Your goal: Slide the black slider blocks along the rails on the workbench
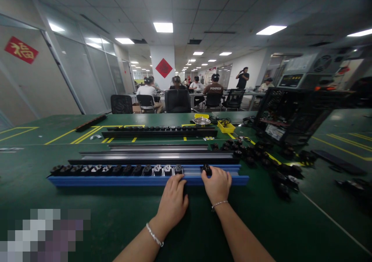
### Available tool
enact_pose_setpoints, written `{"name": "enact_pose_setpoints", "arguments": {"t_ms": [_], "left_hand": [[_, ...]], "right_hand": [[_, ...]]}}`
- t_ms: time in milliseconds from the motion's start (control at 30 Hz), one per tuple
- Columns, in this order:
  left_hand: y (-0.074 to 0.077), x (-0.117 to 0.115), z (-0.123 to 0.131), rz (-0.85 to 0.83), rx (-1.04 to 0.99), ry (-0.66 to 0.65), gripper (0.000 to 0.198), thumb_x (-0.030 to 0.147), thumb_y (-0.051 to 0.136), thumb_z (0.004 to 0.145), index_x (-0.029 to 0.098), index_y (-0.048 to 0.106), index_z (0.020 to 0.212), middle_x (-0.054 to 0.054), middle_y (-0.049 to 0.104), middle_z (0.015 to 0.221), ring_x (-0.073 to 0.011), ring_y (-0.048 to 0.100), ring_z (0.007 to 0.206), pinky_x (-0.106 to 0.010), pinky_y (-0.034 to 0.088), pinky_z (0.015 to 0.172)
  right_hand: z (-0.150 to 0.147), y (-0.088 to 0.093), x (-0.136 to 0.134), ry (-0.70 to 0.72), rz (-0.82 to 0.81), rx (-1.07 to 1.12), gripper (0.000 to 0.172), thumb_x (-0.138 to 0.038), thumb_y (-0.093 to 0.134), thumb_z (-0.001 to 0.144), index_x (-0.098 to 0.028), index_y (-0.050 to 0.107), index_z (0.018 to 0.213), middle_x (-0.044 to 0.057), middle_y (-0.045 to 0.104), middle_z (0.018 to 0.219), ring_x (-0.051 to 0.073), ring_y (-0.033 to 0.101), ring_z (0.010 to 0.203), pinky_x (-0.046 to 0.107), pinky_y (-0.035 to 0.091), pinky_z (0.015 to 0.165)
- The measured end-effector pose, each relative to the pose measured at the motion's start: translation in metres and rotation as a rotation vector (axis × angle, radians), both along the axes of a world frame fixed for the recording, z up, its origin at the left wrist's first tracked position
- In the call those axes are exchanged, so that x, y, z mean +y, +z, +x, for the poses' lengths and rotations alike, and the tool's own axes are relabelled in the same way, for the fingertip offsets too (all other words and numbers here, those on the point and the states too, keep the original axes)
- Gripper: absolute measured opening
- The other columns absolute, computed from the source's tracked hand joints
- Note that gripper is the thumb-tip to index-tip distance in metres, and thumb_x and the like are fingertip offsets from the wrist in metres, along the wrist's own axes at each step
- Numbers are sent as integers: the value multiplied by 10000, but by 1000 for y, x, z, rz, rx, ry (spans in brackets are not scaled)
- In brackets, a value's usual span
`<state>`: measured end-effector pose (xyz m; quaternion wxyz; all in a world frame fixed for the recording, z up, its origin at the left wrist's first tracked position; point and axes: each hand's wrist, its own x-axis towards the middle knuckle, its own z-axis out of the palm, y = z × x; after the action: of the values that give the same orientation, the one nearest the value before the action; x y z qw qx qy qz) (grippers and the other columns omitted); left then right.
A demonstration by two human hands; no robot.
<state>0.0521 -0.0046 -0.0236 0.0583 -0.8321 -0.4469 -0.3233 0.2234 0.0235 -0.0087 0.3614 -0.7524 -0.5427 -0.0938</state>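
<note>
A long blue channel rail (116,181) lies crosswise in front of me, with a row of black, socket-like modules (127,170) filling its left and middle part. My left hand (173,198) curls its fingers over the rail's front wall, beside the last module of the row; its thumb is apart, lower down. In my right hand (217,183) a separate black module (206,170) is pinched inside the rail, right of the row. A short stretch of bare channel shows between the two. The undersides of my fingers are hidden.
Behind lie black-and-silver rails (157,156) and another filled black rail (159,133). Loose black modules (261,153) are heaped at the right. Farther back are a yellow bin (226,127), a metal bowl (202,121) and an open computer case (286,114). People sit at far desks.
</note>
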Motion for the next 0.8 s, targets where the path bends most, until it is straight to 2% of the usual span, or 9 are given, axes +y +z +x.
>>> {"name": "enact_pose_setpoints", "arguments": {"t_ms": [133, 233, 533, 800], "left_hand": [[0, 0, 0, -3, 2, 6, 385, 120, 492, 750, 154, 502, 1133, -129, 499, 1249, -277, 442, 1212, -515, 377, 1031], [0, 0, 1, -4, -7, 7, 386, 116, 493, 748, 153, 503, 1133, -129, 503, 1244, -274, 444, 1212, -515, 368, 1039], [0, 0, 0, -28, -2, 12, 389, 133, 485, 758, 163, 504, 1145, -119, 496, 1263, -272, 435, 1226, -518, 373, 1036], [1, 0, 0, -54, 7, 13, 385, 143, 483, 766, 164, 495, 1151, -116, 489, 1269, -274, 430, 1228, -528, 366, 1037]], "right_hand": [[10, 1, 0, 72, -49, -6, 270, -377, 531, 772, -189, 657, 918, 54, 678, 900, 218, 551, 901, 349, 278, 884], [15, 0, 0, 130, -45, -26, 281, -395, 530, 780, -194, 655, 930, 48, 680, 903, 210, 553, 893, 328, 290, 856], [17, -9, 3, 101, 43, -63, 280, -390, 522, 776, -185, 657, 910, 57, 678, 886, 204, 546, 863, 345, 272, 901], [18, -8, 2, 71, 31, -57, 298, -388, 491, 788, -177, 657, 917, 66, 680, 904, 203, 551, 889, 363, 238, 966]]}}
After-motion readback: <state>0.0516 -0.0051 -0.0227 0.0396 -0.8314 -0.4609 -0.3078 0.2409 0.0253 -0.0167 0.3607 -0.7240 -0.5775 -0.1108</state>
